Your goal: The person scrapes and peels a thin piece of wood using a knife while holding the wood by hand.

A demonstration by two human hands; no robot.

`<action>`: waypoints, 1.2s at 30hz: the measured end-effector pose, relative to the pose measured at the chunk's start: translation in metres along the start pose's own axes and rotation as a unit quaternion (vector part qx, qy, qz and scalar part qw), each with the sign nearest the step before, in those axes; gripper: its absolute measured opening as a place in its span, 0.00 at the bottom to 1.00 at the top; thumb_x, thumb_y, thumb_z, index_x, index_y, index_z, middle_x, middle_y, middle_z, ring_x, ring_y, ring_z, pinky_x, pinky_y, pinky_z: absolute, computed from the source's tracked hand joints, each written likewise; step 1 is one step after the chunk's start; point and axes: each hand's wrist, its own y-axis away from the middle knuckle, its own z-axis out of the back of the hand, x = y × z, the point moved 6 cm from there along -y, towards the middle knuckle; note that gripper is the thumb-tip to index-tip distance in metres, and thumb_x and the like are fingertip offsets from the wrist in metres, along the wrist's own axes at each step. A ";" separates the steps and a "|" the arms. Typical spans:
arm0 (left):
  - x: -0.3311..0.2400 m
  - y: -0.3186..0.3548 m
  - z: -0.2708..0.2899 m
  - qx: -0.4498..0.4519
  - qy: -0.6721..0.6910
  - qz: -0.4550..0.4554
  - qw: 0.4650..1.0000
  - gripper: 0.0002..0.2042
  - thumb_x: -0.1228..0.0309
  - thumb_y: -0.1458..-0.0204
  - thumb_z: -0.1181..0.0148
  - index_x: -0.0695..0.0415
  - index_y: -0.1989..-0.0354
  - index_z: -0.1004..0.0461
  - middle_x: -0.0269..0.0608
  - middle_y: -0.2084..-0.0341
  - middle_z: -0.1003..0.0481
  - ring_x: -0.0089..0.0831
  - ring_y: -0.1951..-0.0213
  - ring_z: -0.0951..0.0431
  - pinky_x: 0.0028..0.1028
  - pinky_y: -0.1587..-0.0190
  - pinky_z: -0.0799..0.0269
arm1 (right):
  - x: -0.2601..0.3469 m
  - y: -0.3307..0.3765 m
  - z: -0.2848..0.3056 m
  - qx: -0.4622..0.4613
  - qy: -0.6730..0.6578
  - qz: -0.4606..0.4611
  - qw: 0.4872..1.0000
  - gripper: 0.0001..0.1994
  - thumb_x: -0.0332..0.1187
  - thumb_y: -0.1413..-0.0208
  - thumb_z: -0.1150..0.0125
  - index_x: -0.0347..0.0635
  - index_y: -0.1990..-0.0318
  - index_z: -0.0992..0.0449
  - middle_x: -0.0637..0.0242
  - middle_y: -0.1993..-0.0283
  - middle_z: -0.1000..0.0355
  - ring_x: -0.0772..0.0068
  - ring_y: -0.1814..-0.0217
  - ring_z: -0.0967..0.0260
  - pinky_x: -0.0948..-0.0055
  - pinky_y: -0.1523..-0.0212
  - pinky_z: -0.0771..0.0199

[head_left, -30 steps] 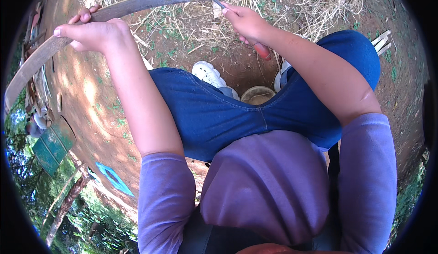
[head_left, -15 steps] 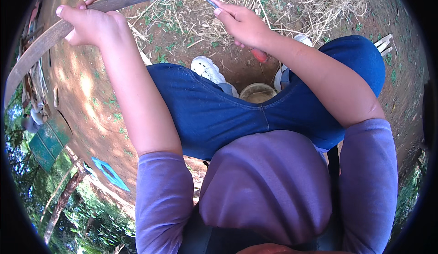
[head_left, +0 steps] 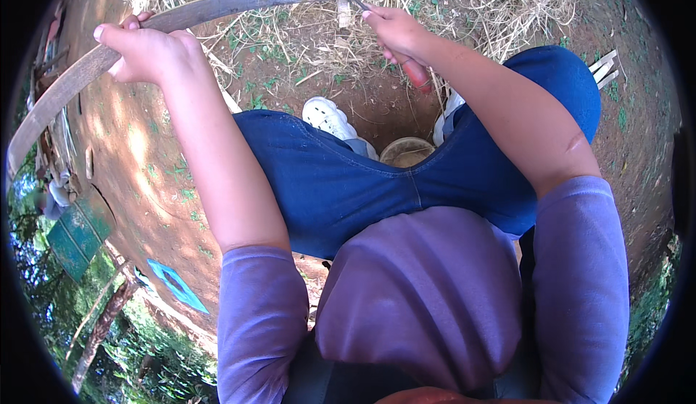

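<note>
My left hand (head_left: 152,50) is closed round a long greyish-brown strip of split bamboo (head_left: 232,2), which bends across the far left of the view. A node shows near the strip's right end. In my right hand (head_left: 399,33) is a knife (head_left: 416,75) with a red handle; the hand is wrapped round it. The narrow dark blade points up and left and crosses the right end of the strip. Whether the edge touches the bamboo I cannot tell.
Dry fibres and shavings (head_left: 529,5) lie on the brown soil ahead. Between my white shoes (head_left: 328,117) stands a round, pale-topped object (head_left: 407,151). Pale sticks (head_left: 603,69) lie beyond my right knee. A blue piece (head_left: 176,285) and a green panel (head_left: 80,237) are to the left.
My right hand and the knife have shifted slightly right and nearer, showing more of the red handle. The bamboo strip and my left hand have come down a little in view.
</note>
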 end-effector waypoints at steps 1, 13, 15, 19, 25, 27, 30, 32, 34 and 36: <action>0.002 -0.002 0.005 -0.004 0.001 0.000 1.000 0.31 0.57 0.34 0.46 0.66 0.36 0.53 0.43 0.67 0.33 0.32 0.67 0.31 0.36 0.55 0.26 | 0.007 0.006 -0.006 0.011 -0.020 0.005 1.000 0.27 0.46 0.27 0.59 0.54 0.24 0.43 0.71 0.78 0.37 0.79 0.83 0.35 0.73 0.80 0.26; -0.002 -0.015 0.014 -0.012 0.009 -0.010 1.000 0.27 0.63 0.38 0.46 0.66 0.40 0.49 0.41 0.70 0.33 0.30 0.69 0.31 0.37 0.58 0.28 | 0.012 0.007 -0.014 0.080 0.026 0.067 0.994 0.25 0.45 0.27 0.59 0.49 0.26 0.38 0.71 0.75 0.37 0.77 0.81 0.34 0.69 0.78 0.27; -0.009 -0.006 0.022 -0.051 -0.002 -0.007 0.999 0.27 0.63 0.39 0.45 0.67 0.41 0.49 0.40 0.71 0.33 0.30 0.70 0.31 0.36 0.59 0.28 | -0.012 -0.007 -0.003 0.044 0.043 0.022 0.998 0.27 0.47 0.27 0.57 0.49 0.25 0.40 0.72 0.77 0.38 0.77 0.82 0.35 0.70 0.81 0.29; 0.010 -0.015 0.020 -0.047 0.027 -0.003 0.999 0.26 0.65 0.40 0.44 0.66 0.42 0.49 0.38 0.73 0.34 0.29 0.71 0.32 0.33 0.62 0.28 | -0.032 -0.016 0.014 0.012 0.038 -0.047 0.998 0.30 0.50 0.28 0.54 0.51 0.23 0.44 0.72 0.77 0.38 0.80 0.84 0.37 0.74 0.83 0.30; 0.007 -0.016 0.026 -0.069 0.039 0.020 0.997 0.23 0.68 0.42 0.44 0.64 0.44 0.47 0.38 0.74 0.35 0.29 0.73 0.33 0.34 0.66 0.28 | -0.002 -0.004 0.000 0.050 0.074 0.005 0.996 0.26 0.50 0.27 0.58 0.50 0.28 0.37 0.72 0.76 0.36 0.80 0.80 0.34 0.73 0.79 0.26; 0.013 -0.023 0.032 -0.088 0.041 0.038 0.995 0.23 0.69 0.42 0.45 0.63 0.44 0.48 0.37 0.75 0.35 0.29 0.74 0.33 0.35 0.65 0.27 | 0.001 -0.004 -0.009 0.033 0.064 0.000 0.997 0.25 0.50 0.27 0.59 0.50 0.29 0.35 0.71 0.76 0.35 0.78 0.79 0.33 0.72 0.78 0.24; 0.013 -0.030 0.037 -0.097 0.034 0.039 0.994 0.23 0.70 0.41 0.47 0.62 0.42 0.49 0.36 0.76 0.35 0.30 0.74 0.33 0.39 0.64 0.27 | 0.022 0.009 -0.023 0.022 0.116 0.055 0.991 0.26 0.51 0.27 0.59 0.51 0.30 0.32 0.67 0.75 0.31 0.75 0.78 0.29 0.68 0.76 0.22; 0.010 -0.023 0.037 -0.087 0.030 0.029 0.995 0.23 0.70 0.41 0.46 0.62 0.43 0.49 0.35 0.76 0.35 0.30 0.75 0.33 0.38 0.64 0.27 | 0.043 0.019 -0.030 0.033 0.151 0.139 0.978 0.26 0.50 0.28 0.56 0.52 0.28 0.34 0.71 0.78 0.35 0.77 0.81 0.33 0.70 0.79 0.26; 0.007 -0.019 0.032 -0.087 0.042 0.012 0.995 0.22 0.69 0.42 0.45 0.64 0.45 0.47 0.37 0.75 0.35 0.29 0.73 0.33 0.35 0.64 0.27 | 0.040 0.016 -0.029 0.011 0.178 0.213 0.960 0.27 0.50 0.28 0.55 0.52 0.27 0.36 0.72 0.80 0.37 0.78 0.82 0.35 0.70 0.80 0.27; 0.003 -0.014 0.025 -0.085 0.046 0.006 0.995 0.22 0.69 0.43 0.44 0.65 0.46 0.46 0.37 0.75 0.35 0.29 0.72 0.32 0.34 0.63 0.28 | -0.010 -0.005 -0.006 -0.013 0.163 0.046 0.985 0.26 0.50 0.28 0.58 0.51 0.29 0.34 0.67 0.77 0.34 0.75 0.79 0.31 0.68 0.77 0.25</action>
